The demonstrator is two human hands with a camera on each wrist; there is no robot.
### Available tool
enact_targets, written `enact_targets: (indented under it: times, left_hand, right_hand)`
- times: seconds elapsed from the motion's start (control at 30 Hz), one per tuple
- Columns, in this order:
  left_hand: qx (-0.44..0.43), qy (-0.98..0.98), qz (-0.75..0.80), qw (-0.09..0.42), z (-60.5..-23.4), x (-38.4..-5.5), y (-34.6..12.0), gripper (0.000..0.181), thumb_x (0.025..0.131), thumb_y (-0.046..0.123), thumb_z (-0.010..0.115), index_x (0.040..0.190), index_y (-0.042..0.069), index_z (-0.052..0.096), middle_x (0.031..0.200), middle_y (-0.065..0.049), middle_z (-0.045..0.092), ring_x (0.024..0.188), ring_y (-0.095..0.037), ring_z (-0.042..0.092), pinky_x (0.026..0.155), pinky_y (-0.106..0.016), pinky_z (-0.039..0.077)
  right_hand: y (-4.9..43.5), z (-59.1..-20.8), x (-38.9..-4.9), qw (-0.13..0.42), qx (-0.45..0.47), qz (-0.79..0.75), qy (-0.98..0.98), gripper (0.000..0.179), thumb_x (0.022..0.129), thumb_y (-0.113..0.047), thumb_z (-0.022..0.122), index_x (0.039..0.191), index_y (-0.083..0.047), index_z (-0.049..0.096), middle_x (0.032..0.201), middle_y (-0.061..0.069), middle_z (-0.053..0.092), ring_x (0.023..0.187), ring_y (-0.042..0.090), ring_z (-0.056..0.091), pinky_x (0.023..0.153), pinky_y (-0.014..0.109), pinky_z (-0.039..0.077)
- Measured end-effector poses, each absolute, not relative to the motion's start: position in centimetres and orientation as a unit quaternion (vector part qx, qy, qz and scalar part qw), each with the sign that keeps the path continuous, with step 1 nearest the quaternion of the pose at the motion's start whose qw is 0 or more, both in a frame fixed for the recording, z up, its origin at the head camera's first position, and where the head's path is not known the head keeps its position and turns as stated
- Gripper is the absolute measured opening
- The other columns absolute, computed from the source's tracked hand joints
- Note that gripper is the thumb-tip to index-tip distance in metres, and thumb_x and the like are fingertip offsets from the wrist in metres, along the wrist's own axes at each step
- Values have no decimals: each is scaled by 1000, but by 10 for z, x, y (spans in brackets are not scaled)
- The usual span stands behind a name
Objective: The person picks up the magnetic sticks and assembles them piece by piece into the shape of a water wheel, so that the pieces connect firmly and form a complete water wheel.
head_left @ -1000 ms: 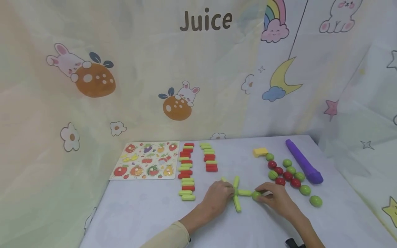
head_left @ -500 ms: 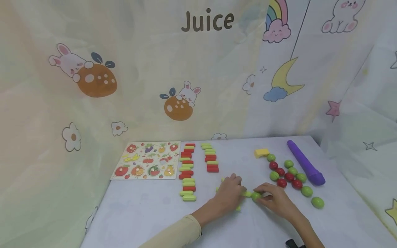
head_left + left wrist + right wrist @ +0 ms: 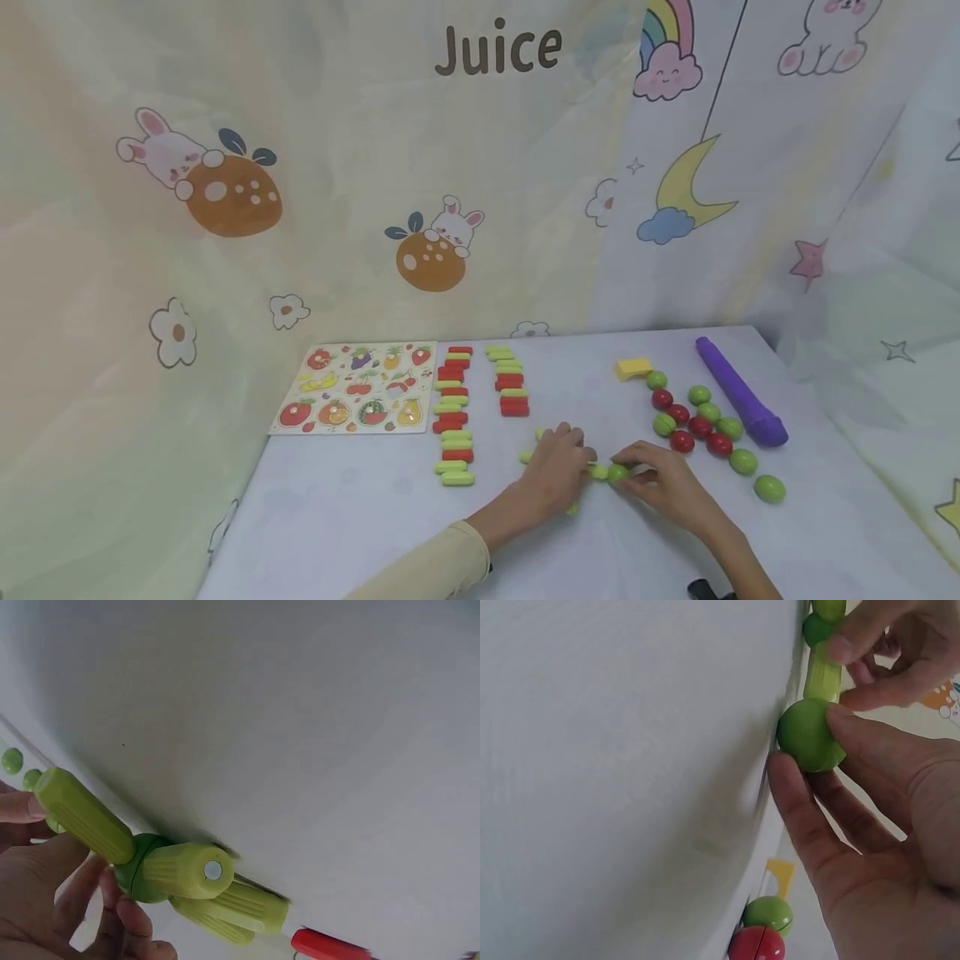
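- Your right hand (image 3: 663,483) pinches the green ball (image 3: 806,735) between thumb and fingers; the ball meets the end of the linking rod (image 3: 824,673), between your two hands over the white table (image 3: 337,517); whether it is fully seated, you cannot tell from here.
- Your left hand (image 3: 557,471) has its fingers closed on that rod, just beside the darker green hub (image 3: 137,879); a steady grip there should stop the joint twisting.
- Line the ball up with the rod's axis; press straight, gently; a sideways push could probably break the joint.
- Mind the other rods (image 3: 176,871) spreading from the hub; your left hand could easily knock them.
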State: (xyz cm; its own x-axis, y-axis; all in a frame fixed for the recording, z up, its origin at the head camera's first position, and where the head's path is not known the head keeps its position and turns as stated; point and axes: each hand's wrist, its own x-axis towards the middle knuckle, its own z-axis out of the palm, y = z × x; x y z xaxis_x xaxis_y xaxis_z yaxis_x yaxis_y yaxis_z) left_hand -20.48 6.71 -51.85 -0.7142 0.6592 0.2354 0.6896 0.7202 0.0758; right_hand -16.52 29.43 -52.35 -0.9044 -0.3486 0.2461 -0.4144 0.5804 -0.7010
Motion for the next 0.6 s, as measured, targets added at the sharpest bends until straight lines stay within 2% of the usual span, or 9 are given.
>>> enact_targets:
  times: [0.2, 0.27, 0.37, 0.43, 0.5, 0.6]
  left_hand:
    - [-303, -935, -141, 119, -518, -202, 49, 24, 94, 33, 87, 112, 17, 82, 93, 5, 60, 88, -10, 47, 72, -20, 38]
    - [-296, -937, -149, 112, -518, -202, 48, 25, 94, 35, 86, 111, 17, 84, 91, 5, 59, 87, -9, 45, 71, -20, 37]
    - [-297, -938, -148, 99, -519, -201, 48, 26, 96, 36, 85, 113, 17, 85, 91, 5, 61, 86, -10, 45, 72, -19, 37]
    - [-297, -939, -145, 93, -517, -200, 47, 25, 96, 35, 85, 113, 17, 85, 91, 5, 62, 86, -10, 46, 72, -20, 37]
    - [-294, -941, -147, 87, -516, -199, 46, 24, 95, 34, 85, 114, 18, 85, 92, 5, 62, 86, -10, 46, 72, -20, 37]
    - [-291, -942, -147, 80, -513, -199, 42, 25, 95, 34, 86, 115, 20, 85, 94, 6, 63, 87, -9, 47, 73, -20, 38]
  right_hand:
    - [302, -514, -164, 56, 187, 377, -905, 34, 87, -6, 89, 119, -5, 76, 110, 5, 78, 96, 21, 74, 74, 29, 64]
    - [310, -510, -164, 87, 169, 355, -915, 33, 88, -7, 89, 119, -6, 77, 108, 4, 79, 93, 17, 73, 72, 29, 63]
    - [325, -506, -167, 161, 157, 313, -923, 31, 86, -4, 89, 115, -4, 78, 103, 6, 78, 83, 12, 69, 67, 27, 61]
    - [335, -504, -170, 211, 148, 280, -925, 32, 83, -1, 90, 113, -1, 78, 102, 10, 77, 79, 15, 66, 64, 27, 58]
    - [344, -503, -173, 242, 132, 250, -928, 34, 80, 1, 92, 111, 3, 78, 103, 15, 74, 82, 22, 64, 66, 33, 57]
    - [354, -504, -176, 238, 108, 212, -942, 38, 79, 2, 92, 113, 7, 76, 108, 21, 68, 94, 35, 62, 77, 47, 59]
